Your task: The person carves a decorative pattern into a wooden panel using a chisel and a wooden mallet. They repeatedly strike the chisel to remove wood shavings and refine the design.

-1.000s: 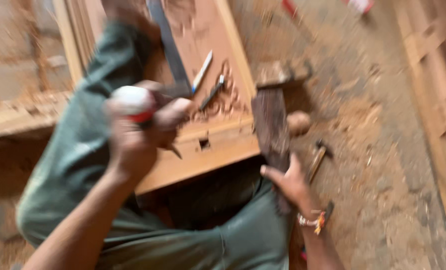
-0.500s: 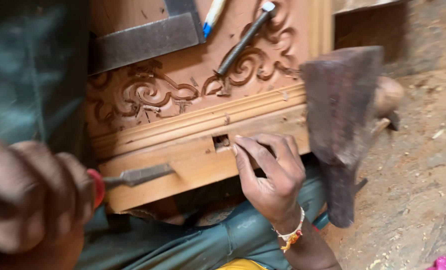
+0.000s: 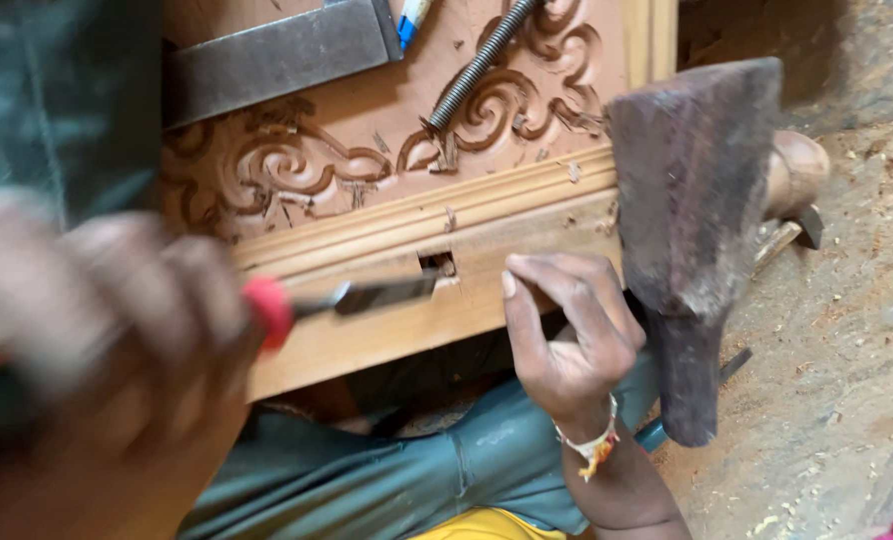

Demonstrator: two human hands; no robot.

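My left hand [image 3: 117,320], blurred at the lower left, is shut on a chisel with a red handle [image 3: 267,310]. Its steel blade [image 3: 377,297] points right, with the tip at a small rectangular slot [image 3: 437,265] in the front rail of a carved wooden panel [image 3: 367,170]. My right hand [image 3: 567,340], a beaded band on its wrist, rests bent fingertips on the rail just right of the slot and holds nothing. A dark, worn wooden mallet [image 3: 692,200] stands head-up right beside that hand.
On the panel lie a metal square [image 3: 277,55], a spiral steel rod [image 3: 477,65] and a blue pen [image 3: 410,20]. A round wooden knob [image 3: 797,170] shows behind the mallet. The dirt floor [image 3: 847,350] carries sawdust. My green-clad legs [image 3: 367,480] are under the panel.
The view has closed in on the panel's front rail. My right hand left the mallet and came to the rail. The chisel tip moved right into the slot.
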